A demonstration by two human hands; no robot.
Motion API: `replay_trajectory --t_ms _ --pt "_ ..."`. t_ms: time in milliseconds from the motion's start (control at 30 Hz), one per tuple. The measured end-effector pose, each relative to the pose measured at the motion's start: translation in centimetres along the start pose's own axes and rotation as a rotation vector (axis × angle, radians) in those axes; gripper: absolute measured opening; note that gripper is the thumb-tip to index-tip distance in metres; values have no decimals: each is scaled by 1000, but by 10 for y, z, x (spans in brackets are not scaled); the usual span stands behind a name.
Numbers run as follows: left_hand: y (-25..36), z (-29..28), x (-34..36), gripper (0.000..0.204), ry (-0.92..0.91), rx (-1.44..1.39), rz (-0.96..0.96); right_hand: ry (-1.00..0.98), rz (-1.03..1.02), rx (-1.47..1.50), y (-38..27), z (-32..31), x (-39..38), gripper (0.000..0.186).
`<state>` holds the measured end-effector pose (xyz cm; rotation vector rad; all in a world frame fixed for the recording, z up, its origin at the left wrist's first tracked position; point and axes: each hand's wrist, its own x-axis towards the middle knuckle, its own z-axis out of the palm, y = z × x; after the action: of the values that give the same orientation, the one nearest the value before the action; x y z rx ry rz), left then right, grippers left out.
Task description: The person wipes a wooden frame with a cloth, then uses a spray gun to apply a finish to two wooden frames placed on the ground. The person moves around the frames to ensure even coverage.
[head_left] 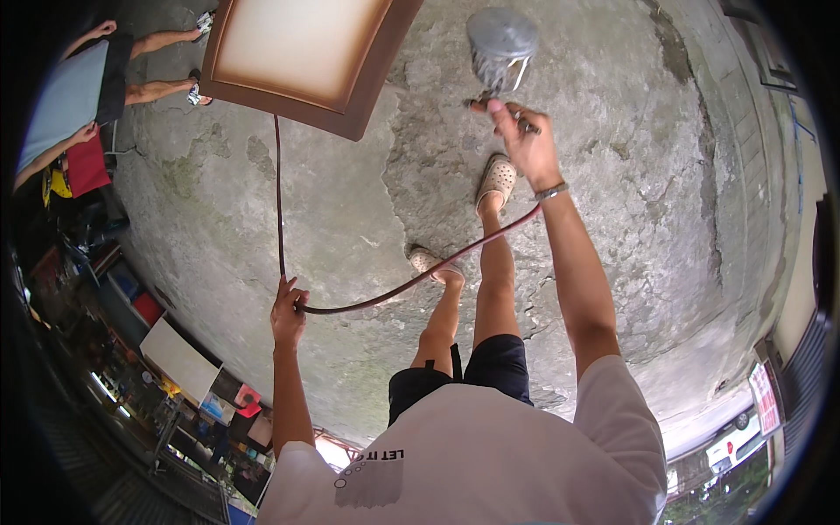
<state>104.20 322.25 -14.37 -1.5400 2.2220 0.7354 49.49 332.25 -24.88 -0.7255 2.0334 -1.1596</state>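
My right hand (530,150) is closed around the handle of a spray gun (500,99), held out ahead of me. Its round grey metal cup (501,39) has pale drips down the side. A dark red hose (437,265) runs from below my right wrist in a sagging curve to my left hand (287,313), whose fingers are wrapped round it. Beyond that hand the hose goes up and passes behind the near edge of a panel (297,44). This panel has a cream middle shading into brown borders and lies left of the gun, apart from it.
Rough, cracked concrete (350,201) spreads under my clogs (497,179). Another person (70,96) stands at the far left, by a red and yellow object (86,166). Cluttered shelves (175,411) line the lower left. A white vehicle (735,444) stands at the lower right.
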Motion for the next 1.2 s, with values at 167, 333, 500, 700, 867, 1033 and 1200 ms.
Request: replay_trajectory --t_ms 167,333,500,700,867,1033,1200 --pt "46 5 25 7 62 20 36 244 29 68 -14 -55 123 58" --pt "111 4 49 8 39 -20 -12 429 -146 101 -30 -109 221 55" --pt "131 12 53 15 50 -61 -16 624 -285 143 -52 -141 259 52" --pt "95 24 44 14 38 -30 -9 470 -216 153 -38 -127 204 52" --pt "51 18 19 7 89 21 3 181 1 72 -58 -62 67 54" --pt "8 11 3 10 76 79 26 -73 -52 140 -28 5 -51 40" --pt "-24 9 -7 10 -12 118 13 -253 -12 295 -18 53 -119 40"
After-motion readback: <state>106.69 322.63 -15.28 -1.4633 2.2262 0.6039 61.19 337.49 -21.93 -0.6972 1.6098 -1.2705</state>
